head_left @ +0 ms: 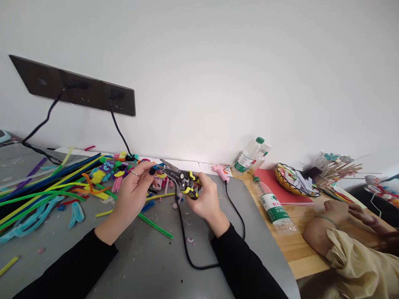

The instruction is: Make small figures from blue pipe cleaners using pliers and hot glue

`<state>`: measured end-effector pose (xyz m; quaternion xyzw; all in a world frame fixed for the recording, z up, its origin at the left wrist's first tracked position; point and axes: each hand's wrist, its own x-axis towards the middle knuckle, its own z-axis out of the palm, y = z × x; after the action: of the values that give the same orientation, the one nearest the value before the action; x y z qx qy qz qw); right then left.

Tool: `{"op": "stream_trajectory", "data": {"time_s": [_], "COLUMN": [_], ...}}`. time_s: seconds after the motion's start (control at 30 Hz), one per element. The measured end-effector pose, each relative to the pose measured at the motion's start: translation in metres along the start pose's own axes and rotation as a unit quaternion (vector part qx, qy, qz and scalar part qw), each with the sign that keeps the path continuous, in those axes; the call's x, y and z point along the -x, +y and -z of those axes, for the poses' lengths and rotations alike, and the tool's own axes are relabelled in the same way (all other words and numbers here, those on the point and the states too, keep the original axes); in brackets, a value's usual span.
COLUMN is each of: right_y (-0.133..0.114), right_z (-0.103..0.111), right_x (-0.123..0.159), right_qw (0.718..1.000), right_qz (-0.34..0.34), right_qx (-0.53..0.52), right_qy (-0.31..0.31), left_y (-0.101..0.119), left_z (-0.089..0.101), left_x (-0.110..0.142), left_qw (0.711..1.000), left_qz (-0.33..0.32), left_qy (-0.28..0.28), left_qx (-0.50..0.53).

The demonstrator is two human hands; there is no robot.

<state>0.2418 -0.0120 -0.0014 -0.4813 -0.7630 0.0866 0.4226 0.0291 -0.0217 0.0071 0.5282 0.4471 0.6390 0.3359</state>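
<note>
My right hand (208,198) is wrapped round the yellow-and-black handles of a pair of wire strippers (177,174). Their dark jaws point left, toward my other hand, and look spread apart. My left hand (134,189) pinches a short blue piece of pipe cleaner (159,165) between thumb and fingers, right by the jaws. Whether the jaws touch it I cannot tell. Below lie a green pipe cleaner (156,226) and a small dark-blue piece (147,206) on the grey mat (146,265).
Long pipe cleaners (46,193) spread over the left side. A pink glue gun (222,171) stands by the wall, its black cable (187,249) looping under my right arm. Bottles (274,207), a yellow basket (286,182) and another person's hands (336,211) are at right.
</note>
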Motion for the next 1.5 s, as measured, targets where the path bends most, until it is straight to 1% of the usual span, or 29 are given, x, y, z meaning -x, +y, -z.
{"op": "stream_trajectory", "data": {"time_s": [0.1, 0.27, 0.43, 0.53, 0.6, 0.67, 0.73, 0.77, 0.83, 0.9, 0.97, 1.03, 1.1, 1.27, 1.37, 1.5], "right_y": [0.000, 0.001, 0.000, 0.000, 0.003, 0.008, 0.013, 0.015, 0.018, 0.019, 0.021, 0.023, 0.026, 0.034, 0.036, 0.036], "right_z": [-0.001, -0.002, -0.002, 0.003, 0.008, 0.014, 0.020, 0.023, 0.027, 0.030, 0.029, 0.026, 0.020, 0.006, 0.002, 0.002], "right_x": [0.000, 0.001, 0.001, -0.002, -0.005, -0.010, -0.014, -0.016, -0.018, -0.020, -0.019, -0.017, -0.013, -0.005, -0.002, -0.003], "right_qw": [1.000, 1.000, 0.999, 0.998, 0.995, 0.990, 0.984, 0.980, 0.971, 0.960, 0.949, 0.943, 0.945, 0.959, 0.965, 0.971], "right_qz": [0.001, 0.002, -0.010, -0.035, -0.056, -0.084, -0.119, -0.139, -0.180, -0.214, -0.229, -0.218, -0.194, -0.158, -0.140, -0.126], "right_qx": [0.002, 0.004, 0.010, 0.015, 0.034, 0.058, 0.085, 0.101, 0.138, 0.179, 0.218, 0.245, 0.254, 0.228, 0.219, 0.195], "right_qy": [0.005, 0.015, 0.037, 0.050, 0.071, 0.095, 0.105, 0.101, 0.074, 0.029, -0.016, -0.050, -0.065, -0.051, -0.037, -0.059], "left_y": [0.000, 0.000, 0.007, 0.012, 0.014, 0.014, 0.012, 0.011, 0.010, 0.009, 0.008, 0.006, 0.005, 0.001, 0.001, 0.003], "left_z": [0.000, -0.001, -0.003, -0.003, -0.002, -0.001, -0.001, -0.001, -0.001, -0.001, 0.000, 0.001, 0.001, 0.002, 0.003, 0.007], "left_x": [0.000, 0.000, 0.001, 0.000, -0.002, -0.003, -0.004, -0.005, -0.005, -0.005, -0.005, -0.005, -0.005, -0.004, -0.006, -0.009], "left_qw": [1.000, 1.000, 1.000, 0.999, 0.999, 0.998, 0.996, 0.994, 0.991, 0.988, 0.985, 0.983, 0.981, 0.975, 0.974, 0.970], "left_qz": [0.004, 0.003, 0.003, 0.015, 0.029, 0.043, 0.061, 0.071, 0.089, 0.096, 0.096, 0.096, 0.086, 0.065, 0.058, 0.062], "left_qy": [-0.010, -0.008, -0.016, -0.011, -0.005, -0.001, -0.002, -0.003, -0.010, -0.024, -0.043, -0.054, -0.063, -0.096, -0.099, -0.112], "left_qx": [0.009, 0.006, -0.007, -0.027, -0.042, -0.055, -0.069, -0.078, -0.098, -0.116, -0.136, -0.150, -0.160, -0.191, -0.195, -0.205]}}
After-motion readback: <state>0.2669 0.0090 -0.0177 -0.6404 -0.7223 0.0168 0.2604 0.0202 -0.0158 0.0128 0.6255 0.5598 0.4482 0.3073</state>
